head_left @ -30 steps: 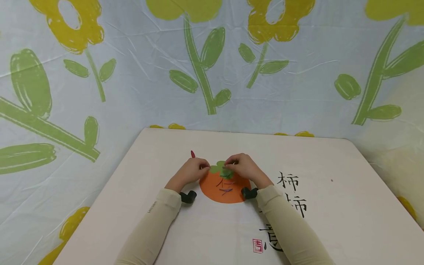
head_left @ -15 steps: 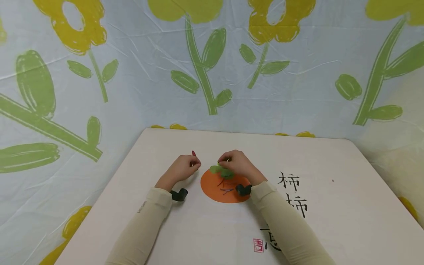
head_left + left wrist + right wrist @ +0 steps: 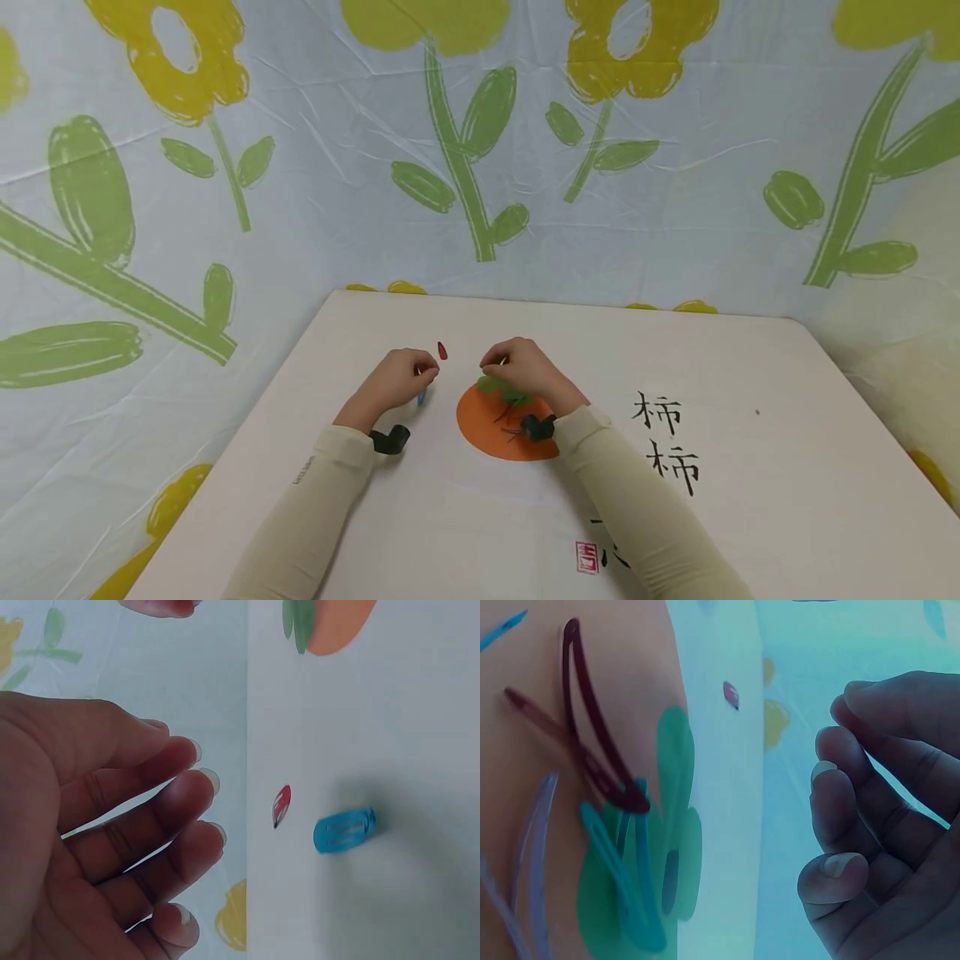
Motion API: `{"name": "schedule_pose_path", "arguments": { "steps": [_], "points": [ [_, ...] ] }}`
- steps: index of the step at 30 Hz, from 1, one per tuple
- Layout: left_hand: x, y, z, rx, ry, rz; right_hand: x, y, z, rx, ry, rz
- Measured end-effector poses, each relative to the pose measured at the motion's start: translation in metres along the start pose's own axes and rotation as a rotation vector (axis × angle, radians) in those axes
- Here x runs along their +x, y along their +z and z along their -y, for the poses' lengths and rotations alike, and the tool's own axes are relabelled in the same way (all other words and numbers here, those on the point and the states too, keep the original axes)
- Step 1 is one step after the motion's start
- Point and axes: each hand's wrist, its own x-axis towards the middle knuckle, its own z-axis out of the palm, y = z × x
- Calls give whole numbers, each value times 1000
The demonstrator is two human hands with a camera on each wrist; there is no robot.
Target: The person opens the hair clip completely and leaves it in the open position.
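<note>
A: Near zone - contents?
B: L sleeve (image 3: 288, 517), R sleeve (image 3: 652, 517) and red seal (image 3: 587, 557), the last printed on the table (image 3: 750, 500).
A: Mid zone?
B: Persimmon (image 3: 480, 425), printed, left of the black chars (image 3: 660, 410). Clips on it, per R wrist view: purple clip (image 3: 536, 862), dark red clip (image 3: 604, 742), teal clip (image 3: 643, 855). Dark red's end overlaps teal; teal sits partly on the leaves (image 3: 676, 765).
A: L hand (image 3: 393, 379) status?
B: Fingers loosely bent, unloaded. Pos.: left of persimmon, w/ blue clip (image 3: 345, 830) on table near it.
A: R hand (image 3: 521, 367)?
B: Also unloaded, fingers bent, thumb close to index. Pos.: above persimmon's far edge.
A: Far zone?
B: Red clip (image 3: 442, 351) on table, just beyond L hand - then floral backdrop (image 3: 360, 208).
</note>
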Motion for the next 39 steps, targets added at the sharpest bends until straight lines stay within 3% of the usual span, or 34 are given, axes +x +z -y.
{"name": "schedule_pose_path", "arguments": {
  "steps": [21, 29, 39],
  "points": [
    [-18, -13, 19, 25, -142, 8, 25, 26, 22, -6, -14, 73],
    [-21, -7, 29, 17, -209, 11, 35, 36, 28, -11, 19, 90],
    [-25, 1, 35, -27, -263, 16, 43, 50, 38, -25, -20, 98]
  ]
}}
